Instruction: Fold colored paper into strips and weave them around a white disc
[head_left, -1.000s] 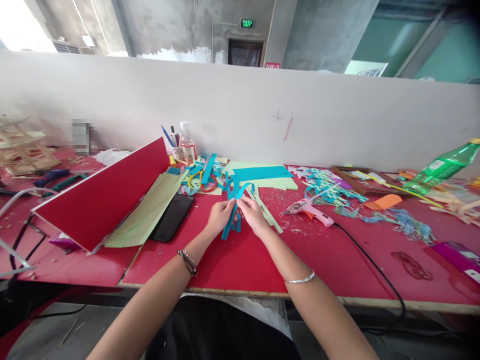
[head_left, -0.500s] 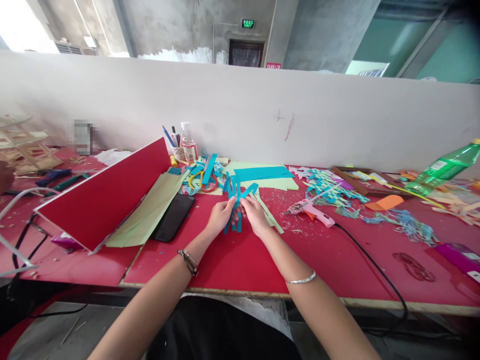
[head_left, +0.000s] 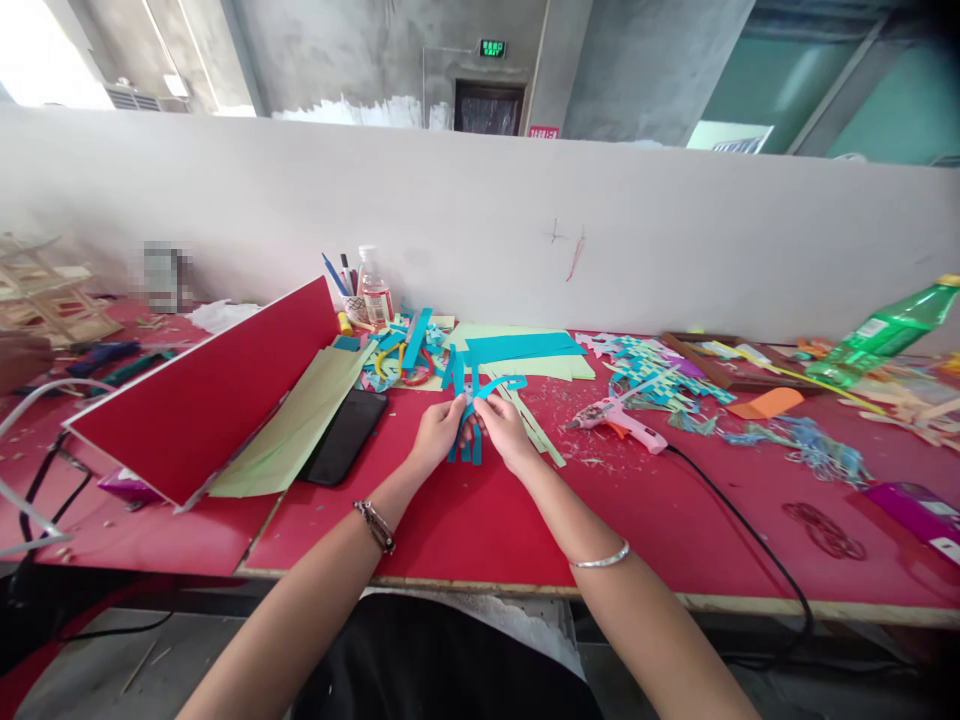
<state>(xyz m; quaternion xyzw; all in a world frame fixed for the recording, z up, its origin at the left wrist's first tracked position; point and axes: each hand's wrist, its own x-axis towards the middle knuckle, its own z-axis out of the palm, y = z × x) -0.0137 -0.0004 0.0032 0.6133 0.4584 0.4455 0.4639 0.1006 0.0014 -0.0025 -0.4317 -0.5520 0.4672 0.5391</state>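
Both hands meet over the red tabletop [head_left: 465, 530], closed around a bunch of blue paper strips [head_left: 459, 375]. My left hand [head_left: 439, 430] pinches the strips from the left, its thumb on top. From the right, my right hand [head_left: 504, 428] grips them too, with one strip curling out to the right above its fingers. Strip ends stick out above and below the hands. How the strips cross between the fingers is hidden. Just right of my right hand lie pale green paper strips [head_left: 536, 425].
A pink glue gun [head_left: 626, 425] with a black cord lies to the right. To the left are a black phone [head_left: 345, 440], pale green sheets [head_left: 281, 430] and a red board [head_left: 217, 390]. Behind sit scissors [head_left: 386, 365], blue sheets [head_left: 525, 347] and a clear bottle [head_left: 373, 285]. Another person's hand [head_left: 22, 360] is at far left.
The strip at the right of the bunch has swung lower and now bends out farther right over my right hand. Both hands keep their grip in nearly the same place.
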